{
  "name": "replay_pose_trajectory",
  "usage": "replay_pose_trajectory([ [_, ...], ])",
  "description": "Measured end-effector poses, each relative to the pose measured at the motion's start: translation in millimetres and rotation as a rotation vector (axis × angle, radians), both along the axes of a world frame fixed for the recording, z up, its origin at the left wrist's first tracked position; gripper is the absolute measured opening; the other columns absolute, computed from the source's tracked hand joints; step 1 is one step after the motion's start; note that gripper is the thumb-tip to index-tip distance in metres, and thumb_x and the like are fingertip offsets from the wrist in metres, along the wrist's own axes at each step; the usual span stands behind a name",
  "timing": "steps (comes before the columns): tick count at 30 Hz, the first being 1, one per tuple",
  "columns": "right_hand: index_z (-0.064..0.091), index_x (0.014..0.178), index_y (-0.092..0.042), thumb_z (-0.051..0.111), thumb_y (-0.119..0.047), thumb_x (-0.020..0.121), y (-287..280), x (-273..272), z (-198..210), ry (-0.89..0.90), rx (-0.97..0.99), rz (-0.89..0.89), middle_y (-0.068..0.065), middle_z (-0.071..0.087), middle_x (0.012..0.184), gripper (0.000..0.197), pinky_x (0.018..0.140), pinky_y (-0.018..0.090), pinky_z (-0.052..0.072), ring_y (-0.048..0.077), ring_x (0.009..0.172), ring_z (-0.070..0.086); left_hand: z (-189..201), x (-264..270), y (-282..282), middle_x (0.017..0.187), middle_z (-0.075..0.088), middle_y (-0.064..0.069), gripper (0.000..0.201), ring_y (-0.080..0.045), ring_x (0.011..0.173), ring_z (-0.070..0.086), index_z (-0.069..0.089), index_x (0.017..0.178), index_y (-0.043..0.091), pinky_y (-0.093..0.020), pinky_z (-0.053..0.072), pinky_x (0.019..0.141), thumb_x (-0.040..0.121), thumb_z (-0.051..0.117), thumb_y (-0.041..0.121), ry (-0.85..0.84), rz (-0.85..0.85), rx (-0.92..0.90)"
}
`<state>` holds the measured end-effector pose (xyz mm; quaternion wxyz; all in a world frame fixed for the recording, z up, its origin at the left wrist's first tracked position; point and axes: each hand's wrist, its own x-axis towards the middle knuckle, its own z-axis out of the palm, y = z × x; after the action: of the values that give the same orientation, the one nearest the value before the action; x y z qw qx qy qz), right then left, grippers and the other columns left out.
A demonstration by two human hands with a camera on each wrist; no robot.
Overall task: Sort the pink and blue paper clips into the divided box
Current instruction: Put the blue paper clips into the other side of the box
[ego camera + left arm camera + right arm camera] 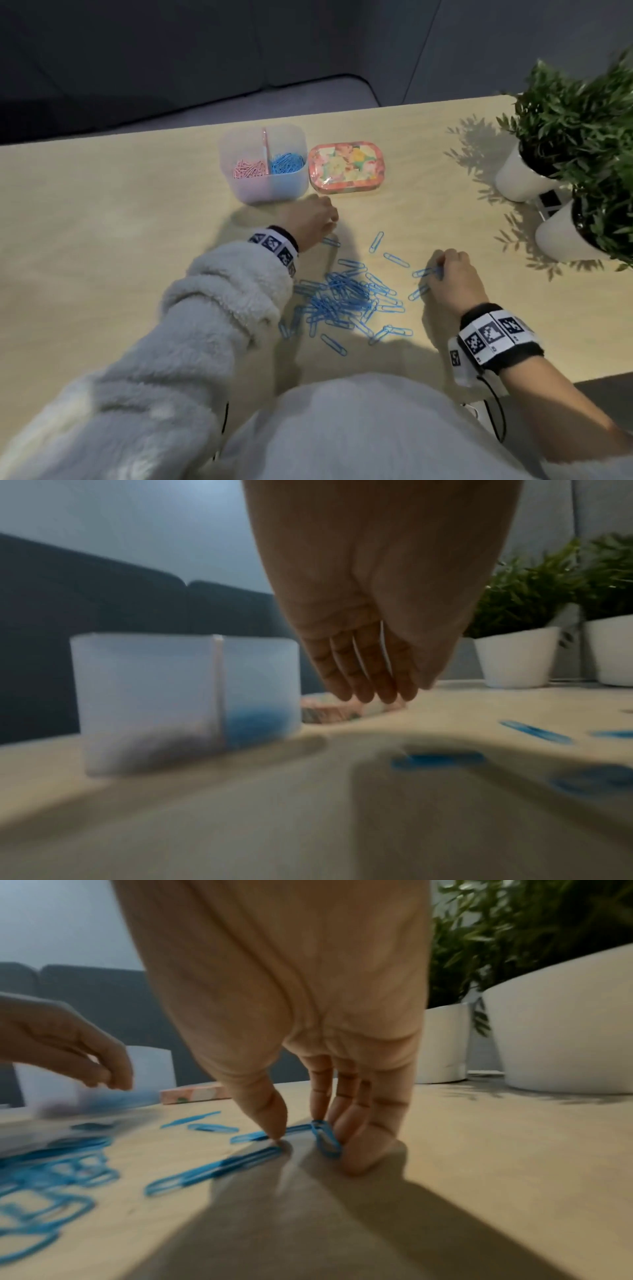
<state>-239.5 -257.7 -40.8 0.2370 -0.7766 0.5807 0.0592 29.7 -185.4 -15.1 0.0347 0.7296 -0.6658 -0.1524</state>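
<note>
A: Right hand (452, 277) status?

B: Down on the desk (137, 212), right of the pile (346, 298). Grip narrow: fingers (346, 1123) curled round a blue clip (325, 1139) held against them, on edge. Thumb tip presses the desk between two more loose clips; one (212, 1171) lies just in front of it, the other (270, 1133) just behind.

A: Left hand (308, 219)?

B: Between the box (263, 164) and the pile, low over the desk. Left wrist view shows fingers straight, close together, pointing down, nothing in them. A stray clip (330, 242) lies just beside it on the pile side.

A: Clips, appearance?

B: Thin wire loops, bright blue, all one size as far as I can tell. Pile is a tangled heap at desk centre with strays round the edge. Too tangled to count; dozens. No pink ones loose in the head view.

A: Box?

B: One, translucent, square with rounded corners, one divider, two compartments. Pink clips (248, 169) in the left, blue (286, 162) in the right; each a shallow layer at the bottom. Sits at the far side of the desk, well apart from the right hand.

A: Anything else up there?

B: One flowered tin (346, 168) touching the box's right side. Two plants (561, 116) in white pots at the right edge.
</note>
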Motion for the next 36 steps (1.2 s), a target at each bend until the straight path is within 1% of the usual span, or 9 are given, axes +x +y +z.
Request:
replay_pose_trajectory([
  [5,0.054,0.097,-0.003,0.060,-0.005,0.075,26.1,41.8,-1.4,-0.184,0.063,0.122,0.022,0.054,0.102,0.023,0.082,0.036,0.040,0.037,0.095,0.054,-26.2,-36.1,16.2,0.118,0.052,-0.015,0.027,-0.032,0.109,0.047,0.059,0.111,0.007,-0.045,0.046,0.086,0.089,0.050,0.020,0.083,0.033,0.096],
  [9,0.056,0.100,-0.007,0.061,-0.006,0.075,27.7,60.0,-1.4,-0.265,0.144,0.231,0.011,0.052,0.089,0.025,0.074,0.029,0.036,0.027,0.084,0.052,-31.6,-46.0,28.3,0.116,0.052,-0.013,0.028,-0.031,0.107,0.051,0.059,0.112,0.010,-0.042,0.045,0.083,0.094,0.045,0.026,0.112,0.015,0.106],
  [11,0.058,0.108,-0.007,0.064,-0.007,0.075,11.2,58.7,0.9,-0.310,0.122,0.167,0.015,0.056,0.096,0.033,0.081,0.031,0.042,0.029,0.090,0.056,-31.2,-42.3,33.0,0.116,0.054,-0.013,0.032,-0.031,0.108,0.051,0.058,0.116,0.010,-0.043,0.045,0.090,0.091,0.051,0.030,0.179,0.030,0.081],
  [15,0.047,0.130,-0.016,0.075,-0.044,0.069,-7.1,63.0,5.2,-0.090,0.069,0.323,0.016,0.047,0.121,0.073,0.101,0.042,0.040,0.034,0.118,0.042,-23.5,-37.3,38.3,0.123,0.047,-0.012,0.075,-0.029,0.110,0.046,0.048,0.126,0.009,-0.042,0.041,0.096,0.068,0.073,0.049,0.174,-0.045,0.174],
  [19,0.047,0.130,-0.016,0.072,-0.053,0.068,14.8,76.7,8.1,-0.080,0.104,0.485,0.011,0.044,0.119,0.077,0.098,0.040,0.039,0.029,0.114,0.038,-23.1,-43.7,36.7,0.119,0.047,-0.012,0.052,-0.030,0.108,0.047,0.054,0.116,0.010,-0.041,0.044,0.088,0.073,0.073,0.032,0.129,-0.027,0.191],
  [24,0.054,0.109,-0.012,0.077,-0.037,0.068,40.9,76.0,4.6,-0.105,0.101,0.500,0.008,0.044,0.109,0.053,0.085,0.039,0.045,0.026,0.104,0.041,-23.1,-43.2,37.0,0.109,0.055,-0.016,0.024,-0.032,0.104,0.051,0.060,0.105,0.005,-0.042,0.044,0.084,0.082,0.062,0.015,0.171,0.051,0.187],
  [29,0.059,0.113,-0.008,0.064,-0.011,0.082,54.4,80.7,-0.1,-0.203,0.033,0.422,0.013,0.053,0.110,0.032,0.088,0.042,0.047,0.030,0.105,0.051,-23.0,-38.7,38.7,0.109,0.059,-0.017,0.020,-0.033,0.103,0.055,0.058,0.104,0.003,-0.041,0.043,0.084,0.087,0.056,0.014,0.152,0.051,0.214],
  [32,0.061,0.109,-0.006,0.057,-0.007,0.085,54.3,82.2,-0.3,-0.213,0.010,0.439,0.014,0.056,0.109,0.024,0.088,0.041,0.046,0.031,0.104,0.052,-11.1,-26.9,39.6,0.108,0.063,-0.016,0.019,-0.032,0.101,0.057,0.060,0.103,0.003,-0.039,0.043,0.084,0.088,0.056,0.014,0.125,0.047,0.221],
  [36,0.064,0.100,-0.004,0.055,-0.003,0.084,52.2,82.2,3.8,-0.243,0.031,0.410,0.014,0.060,0.103,0.019,0.084,0.039,0.046,0.032,0.098,0.055,18.2,0.2,29.1,0.099,0.063,-0.008,0.016,-0.024,0.093,0.057,0.061,0.100,0.007,-0.031,0.041,0.079,0.090,0.055,0.017,0.153,0.151,0.076],
])
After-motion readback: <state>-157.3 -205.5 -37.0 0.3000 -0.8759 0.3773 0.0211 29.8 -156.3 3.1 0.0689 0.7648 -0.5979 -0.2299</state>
